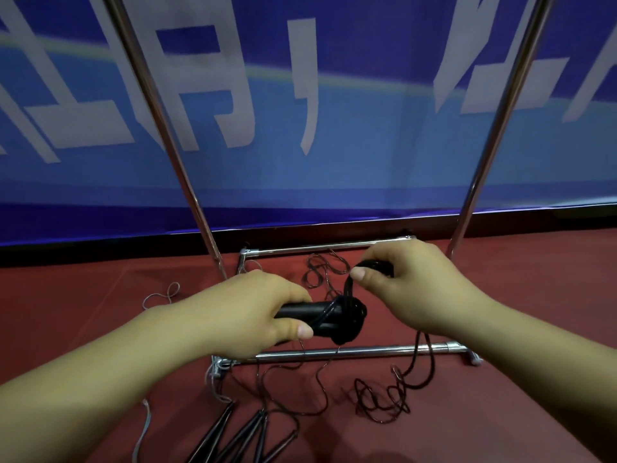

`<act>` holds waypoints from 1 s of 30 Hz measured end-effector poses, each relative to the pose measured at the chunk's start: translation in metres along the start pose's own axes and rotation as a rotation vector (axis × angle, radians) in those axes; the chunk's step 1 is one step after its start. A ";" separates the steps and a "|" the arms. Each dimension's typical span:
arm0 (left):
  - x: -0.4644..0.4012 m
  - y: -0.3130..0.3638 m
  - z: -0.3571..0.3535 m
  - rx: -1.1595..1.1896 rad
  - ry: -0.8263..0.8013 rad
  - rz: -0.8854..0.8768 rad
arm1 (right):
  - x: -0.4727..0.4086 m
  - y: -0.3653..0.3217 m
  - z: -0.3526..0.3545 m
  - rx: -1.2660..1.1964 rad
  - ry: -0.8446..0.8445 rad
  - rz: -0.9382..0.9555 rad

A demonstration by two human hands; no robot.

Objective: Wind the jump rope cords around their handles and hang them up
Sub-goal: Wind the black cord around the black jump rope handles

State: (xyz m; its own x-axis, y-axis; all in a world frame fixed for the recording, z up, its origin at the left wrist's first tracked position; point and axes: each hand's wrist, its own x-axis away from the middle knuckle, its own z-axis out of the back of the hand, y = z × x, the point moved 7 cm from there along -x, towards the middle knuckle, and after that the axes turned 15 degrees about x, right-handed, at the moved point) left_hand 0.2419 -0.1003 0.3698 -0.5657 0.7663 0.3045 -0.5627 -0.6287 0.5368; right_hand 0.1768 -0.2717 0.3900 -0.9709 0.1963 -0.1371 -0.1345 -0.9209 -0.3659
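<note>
Over the red floor [83,295], between the two slanting poles of a metal rack [334,350], both hands work on one jump rope. Left hand [253,312] is clamped around a pair of black handles [320,315] held side by side, level, their free ends pointing toward 3 o'clock. Several turns of black cord [350,317] already sit bunched around that free end. Right hand [410,289], at 1 o'clock from the handles, is closed on a bunch of the same cord, thumb and fingers pinching it; the strands run taut from the pinch down to the wraps. More cord drops from below the right hand and lies in loose loops on the floor at 5 o'clock, so the winding looks partly done, with a fair length left. Other ropes wait untouched: a group of dark handles [240,432] lies at 6 o'clock near the frame's lower edge, thin tangled cords [320,269] lie inside the rack base at 12 o'clock, and a pale grey cord [163,295] sits at 9 o'clock. Nothing is seen hanging on the visible part of the rack. Judgement: early in the task; the first bundle is unfinished, and all hanging remains.
</note>
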 end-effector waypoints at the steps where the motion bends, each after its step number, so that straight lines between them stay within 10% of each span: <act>1: 0.001 0.003 0.000 -0.002 -0.012 -0.020 | -0.001 0.001 -0.001 0.007 -0.003 0.003; 30: 0.005 0.016 0.023 0.804 0.178 -0.333 | -0.007 -0.003 -0.030 -0.946 -0.329 -0.151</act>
State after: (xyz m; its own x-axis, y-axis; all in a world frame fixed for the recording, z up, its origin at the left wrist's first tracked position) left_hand 0.2442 -0.1037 0.3977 -0.5713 0.8187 -0.0567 -0.1593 -0.0428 0.9863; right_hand 0.1905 -0.2600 0.3644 -0.9822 0.0545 0.1796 -0.1873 -0.2215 -0.9570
